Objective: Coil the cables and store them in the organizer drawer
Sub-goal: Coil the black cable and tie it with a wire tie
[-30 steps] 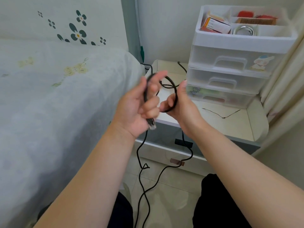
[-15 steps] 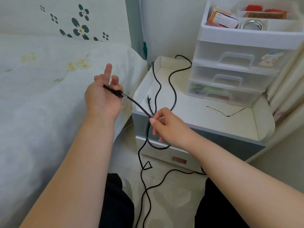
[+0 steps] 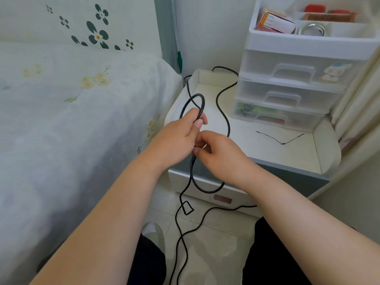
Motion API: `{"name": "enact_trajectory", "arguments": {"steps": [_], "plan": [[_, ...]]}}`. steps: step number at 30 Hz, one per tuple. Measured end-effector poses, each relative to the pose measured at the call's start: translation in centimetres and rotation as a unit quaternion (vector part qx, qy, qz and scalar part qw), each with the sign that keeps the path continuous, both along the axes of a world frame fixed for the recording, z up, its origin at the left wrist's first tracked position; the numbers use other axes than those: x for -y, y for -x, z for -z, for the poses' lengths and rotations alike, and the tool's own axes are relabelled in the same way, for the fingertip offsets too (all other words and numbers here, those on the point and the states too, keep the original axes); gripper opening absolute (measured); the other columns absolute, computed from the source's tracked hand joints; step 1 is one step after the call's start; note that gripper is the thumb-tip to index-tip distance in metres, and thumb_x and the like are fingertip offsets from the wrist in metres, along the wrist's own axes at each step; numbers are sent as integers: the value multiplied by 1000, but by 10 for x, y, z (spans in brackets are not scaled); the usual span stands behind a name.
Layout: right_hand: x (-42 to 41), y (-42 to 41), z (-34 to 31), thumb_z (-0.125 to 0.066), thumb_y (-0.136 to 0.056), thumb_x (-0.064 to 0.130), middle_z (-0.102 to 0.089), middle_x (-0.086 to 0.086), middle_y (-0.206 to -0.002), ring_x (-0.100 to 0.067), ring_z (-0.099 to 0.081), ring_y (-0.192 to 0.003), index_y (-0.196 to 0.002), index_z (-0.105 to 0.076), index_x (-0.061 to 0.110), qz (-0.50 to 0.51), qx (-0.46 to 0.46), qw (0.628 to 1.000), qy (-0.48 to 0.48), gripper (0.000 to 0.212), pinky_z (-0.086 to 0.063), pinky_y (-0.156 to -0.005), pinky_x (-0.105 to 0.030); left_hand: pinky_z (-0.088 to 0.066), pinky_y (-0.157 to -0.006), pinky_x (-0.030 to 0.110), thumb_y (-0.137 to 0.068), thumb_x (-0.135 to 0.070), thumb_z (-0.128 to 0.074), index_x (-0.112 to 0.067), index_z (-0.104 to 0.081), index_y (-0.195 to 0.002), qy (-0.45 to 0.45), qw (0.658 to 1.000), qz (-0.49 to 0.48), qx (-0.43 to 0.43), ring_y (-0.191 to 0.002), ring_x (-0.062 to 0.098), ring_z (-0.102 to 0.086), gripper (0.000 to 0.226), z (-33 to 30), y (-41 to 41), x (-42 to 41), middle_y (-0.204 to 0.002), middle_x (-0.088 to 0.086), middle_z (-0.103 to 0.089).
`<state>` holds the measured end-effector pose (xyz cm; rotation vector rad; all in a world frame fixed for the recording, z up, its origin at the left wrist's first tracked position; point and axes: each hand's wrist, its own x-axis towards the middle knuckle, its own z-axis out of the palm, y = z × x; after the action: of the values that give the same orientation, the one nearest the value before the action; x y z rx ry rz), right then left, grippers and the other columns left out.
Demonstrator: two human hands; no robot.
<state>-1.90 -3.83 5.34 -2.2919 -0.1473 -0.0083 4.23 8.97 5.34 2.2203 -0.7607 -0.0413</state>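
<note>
Head view: left hand [image 3: 176, 136] pinches the black cable [image 3: 223, 112] loop closed while right hand [image 3: 222, 153] fingers grip the next turn (drawers shut).

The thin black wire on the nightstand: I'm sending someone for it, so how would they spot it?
Find the white bedside cabinet beside the bed. The thin black wire lies loose before the white plastic drawer organizer. Unlike the thick black cable, it is hair-thin, short and untouched.
</note>
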Motion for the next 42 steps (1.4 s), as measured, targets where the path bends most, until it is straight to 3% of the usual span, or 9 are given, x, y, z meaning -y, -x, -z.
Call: {"name": "enact_trajectory", "arguments": {"steps": [5, 8, 11, 16, 21, 28, 34, 36, 42], "plan": [[7, -1, -4, -54, -92, 22, -59, 5, -69, -17, -55, -66, -92, -39, 23, 33, 85, 995, -44, 15, -45, -65, -38, -51, -71, 47, -102, -39, -26, -27, -48, -81, -12, 999, -34, 12, -69, 20, -59, 33, -9, -1, 2, -68, -4, -58], [12, -5, -8, -56, -91, 33, -54, 5, -60, -11, -44, -53, -91, -41, 24, 40, 106, 993, -36, 17, -39, -57, -31, -40, -49, 29, -102, -47, -26, -17, -50, -72, 87, 985, -25, -147, -46, 11, -41, 48, -12, -3, 5, -49, -12, -45], [26, -11, -12, -56, -91, 39, -46, 11, -49, -5, -40, -47, -93, -48, 24, 31, 90, 994, -45, 17, -33, -50, -18, -19, -40, 19, -102, -43, -35, -16, -48, -70, 209, 925, 8, -317, -40, 9, -23, 43, -17, -2, 4, -48, -6, -35], [31, -11, -12, -47, -98, 23, -47, 10, -69, -3, -45, -59, -124, -44, 20, 26, 152, 985, -71, 27, -38, -59, -14, -15, -32, 14, -100, -37, -39, -11, -55, -77, 295, 814, 78, -494, -38, 3, -26, 38, -15, 2, 3, -58, -3, -37], [39, -17, -8, -56, -91, 37, -38, 9, -56, -5, -36, -52, -99, -57, 26, 66, 151, 982, -94, 14, -31, -52, -19, -15, -31, 12, -96, -42, -36, -16, -57, -74, 305, 724, 179, -592, -34, -1, -23, 40, -17, 3, -3, -54, -7, -35], [36, -27, 4, -42, -98, 36, -45, -13, -69, -17, -41, -55, -90, -53, 28, 41, 92, 970, -221, 16, -37, -54, -30, -15, -30, 12, -97, -42, -30, -16, -62, -83, 394, 677, 227, -579, -34, 3, -14, 43, -21, 6, -4, -49, -9, -18], [20, -35, 47, -36, -99, 41, -46, 0, -71, -10, -48, -53, -105, -49, 14, 199, -43, 936, -287, 31, -54, -73, -41, -18, -29, 10, -102, -35, -27, -12, -64, -111, 523, 670, 136, -509, -33, 4, -14, 45, -22, 2, -7, -45, -9, -34], [7, -31, 61, -34, -100, 40, -46, -2, -73, -11, -51, -55, -105, -45, 14, 247, -96, 904, -336, 28, -55, -67, -36, -20, -30, 10, -103, -37, -26, -13, -58, -121, 554, 660, 116, -493, -30, 4, -22, 44, -21, 3, -4, -47, -9, -34], [-37, -3, 81, -50, -97, 23, -69, 3, -75, -15, -67, -86, -109, -42, 14, 213, -64, 887, -405, 17, -48, -92, -31, -25, -36, 12, -103, -39, -26, -17, -56, -122, 628, 640, 54, -439, -36, 4, -27, 42, -21, 0, 9, -51, -7, -33]]}}
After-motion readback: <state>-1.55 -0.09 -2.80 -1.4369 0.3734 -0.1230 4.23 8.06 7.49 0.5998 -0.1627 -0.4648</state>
